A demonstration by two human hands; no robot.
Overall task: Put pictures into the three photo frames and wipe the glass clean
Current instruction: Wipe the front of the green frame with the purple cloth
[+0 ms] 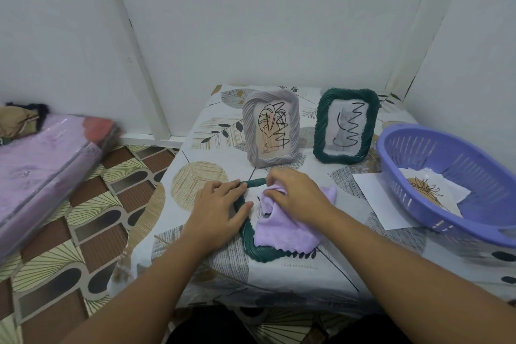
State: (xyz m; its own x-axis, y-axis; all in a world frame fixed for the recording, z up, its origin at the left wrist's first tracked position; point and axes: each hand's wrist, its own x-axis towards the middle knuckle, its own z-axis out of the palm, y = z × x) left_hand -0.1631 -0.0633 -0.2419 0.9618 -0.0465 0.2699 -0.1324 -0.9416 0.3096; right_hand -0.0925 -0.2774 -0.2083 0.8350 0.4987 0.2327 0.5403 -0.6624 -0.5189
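Item nearest the viewer: a dark green rope-textured rectangular photo frame lying flat on the leaf-patterned tablecloth, taken here as the landmark. Over its glass lies a lilac microfibre cleaning cloth, covering most of the frame's right half and spilling past its right edge. The left hand rests on the frame's left rim, fingers spread and fairly straight, pressing it down. The right hand sits on top of the cloth at the frame's far end, fingers curled and bunching the fabric. To the right of the flat frame lies a white sheet of paper, partly under a lavender slotted plastic basket that holds a printed picture with a brown plant motif. Beyond the flat frame stands an upright grey ribbed photo frame with a line drawing inside; to its right stands an upright dark green twisted photo frame, also filled. Far left of the landmark, off the table, lies a pink plastic-wrapped mattress.
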